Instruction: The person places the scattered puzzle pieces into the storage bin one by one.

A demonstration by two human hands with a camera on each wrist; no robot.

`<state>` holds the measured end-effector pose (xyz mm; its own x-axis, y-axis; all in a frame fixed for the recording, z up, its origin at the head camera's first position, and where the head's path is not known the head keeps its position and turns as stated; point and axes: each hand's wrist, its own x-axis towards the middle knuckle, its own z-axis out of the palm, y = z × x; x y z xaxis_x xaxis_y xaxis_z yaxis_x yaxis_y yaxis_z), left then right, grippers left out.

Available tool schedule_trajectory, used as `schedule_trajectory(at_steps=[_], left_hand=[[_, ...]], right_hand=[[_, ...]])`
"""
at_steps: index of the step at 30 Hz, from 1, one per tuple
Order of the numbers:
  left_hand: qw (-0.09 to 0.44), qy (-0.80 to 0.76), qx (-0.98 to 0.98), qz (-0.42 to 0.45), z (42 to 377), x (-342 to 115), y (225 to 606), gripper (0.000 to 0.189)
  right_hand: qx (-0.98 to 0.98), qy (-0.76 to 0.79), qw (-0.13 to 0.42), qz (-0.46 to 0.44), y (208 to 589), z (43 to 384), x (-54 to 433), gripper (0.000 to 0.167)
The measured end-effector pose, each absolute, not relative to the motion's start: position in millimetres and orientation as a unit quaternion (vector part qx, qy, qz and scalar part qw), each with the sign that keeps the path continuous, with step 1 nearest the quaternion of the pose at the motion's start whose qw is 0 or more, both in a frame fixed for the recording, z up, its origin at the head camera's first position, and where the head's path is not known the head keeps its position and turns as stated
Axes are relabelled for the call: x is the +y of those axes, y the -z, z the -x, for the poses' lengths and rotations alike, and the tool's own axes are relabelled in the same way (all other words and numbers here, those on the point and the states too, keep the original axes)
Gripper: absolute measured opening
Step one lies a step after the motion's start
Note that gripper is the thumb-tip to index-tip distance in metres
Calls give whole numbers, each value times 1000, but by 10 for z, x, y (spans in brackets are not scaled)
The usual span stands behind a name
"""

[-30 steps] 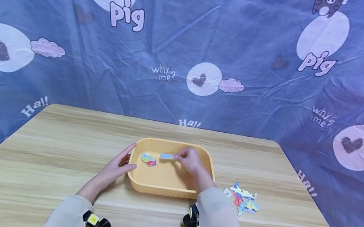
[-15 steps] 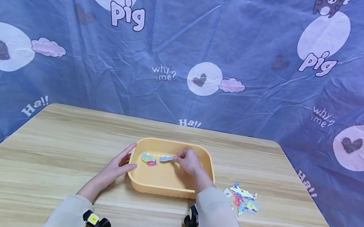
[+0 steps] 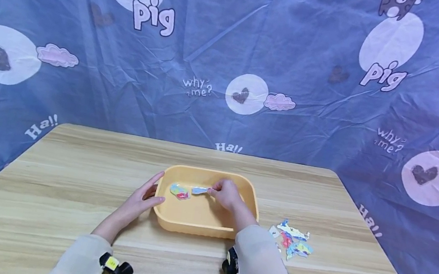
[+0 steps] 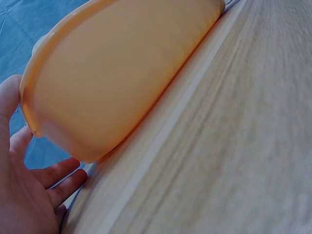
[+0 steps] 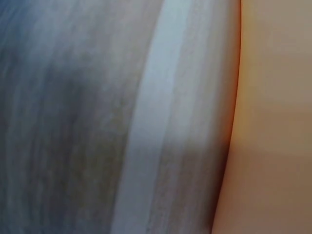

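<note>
In the head view, an orange-yellow plastic tray with rounded corners sits on the wooden table. My left hand grips its left end, thumb over the rim and the other fingers along the outside. The left wrist view shows that hand with fingertips at the lower wall of the tray. Inside the tray, my right hand pinches the right end of a thin light blue cutout piece. Left of it lies a green, blue and red flat cutout. The right wrist view shows only tray wall and table.
To the right of the tray, a loose pile of colourful flat cutouts lies on the table, close to my right sleeve. A blue printed cloth hangs behind the table.
The light blue cutout has tilted slightly and dipped at its left end in my right fingers. Both hands stay nearly in place, and the tray has not moved.
</note>
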<state>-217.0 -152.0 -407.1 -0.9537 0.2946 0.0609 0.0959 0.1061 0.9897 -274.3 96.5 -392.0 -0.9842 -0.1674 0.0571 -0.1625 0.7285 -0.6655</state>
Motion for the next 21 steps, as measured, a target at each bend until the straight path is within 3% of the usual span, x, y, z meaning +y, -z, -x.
schedule_trajectory(at_steps=[6, 21], left_hand=[[74, -646, 749, -126, 2089, -1485, 3932, 65], [60, -645, 749, -140, 2232, -1530, 4184, 64]], right_hand=[[931, 354, 2, 89, 3917, 2746, 962, 13], [914, 394, 18, 90, 3888, 2748, 960, 17]])
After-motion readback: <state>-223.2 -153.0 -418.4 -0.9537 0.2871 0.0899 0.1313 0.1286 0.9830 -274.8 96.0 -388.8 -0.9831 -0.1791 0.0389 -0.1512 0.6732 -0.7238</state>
